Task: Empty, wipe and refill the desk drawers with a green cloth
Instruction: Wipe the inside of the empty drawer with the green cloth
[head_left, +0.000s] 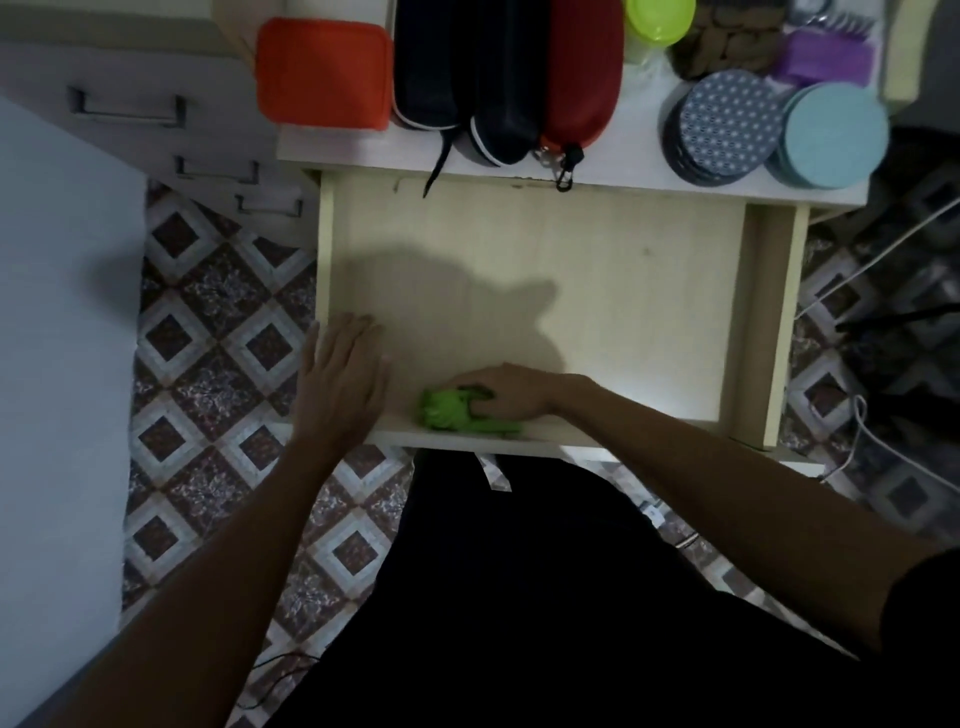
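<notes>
The pale wooden desk drawer (545, 249) stands pulled out below the desk top, with nothing lying on its floor but a cloth. A bunched green cloth (447, 413) lies against the inside of the drawer's front wall. My right hand (498, 397) presses down on the cloth, its fingers bent over it. My left hand (343, 374) rests flat with straight fingers at the drawer's front left corner, over the side wall.
On the desk top (623, 150) behind the drawer lie an orange pouch (324, 73), black cases (467, 78), a red case (584, 73), a lime lid (660, 18), patterned coasters (727, 124) and teal coasters (831, 135). A drawer unit (130, 109) stands left. Cables (857, 260) run right.
</notes>
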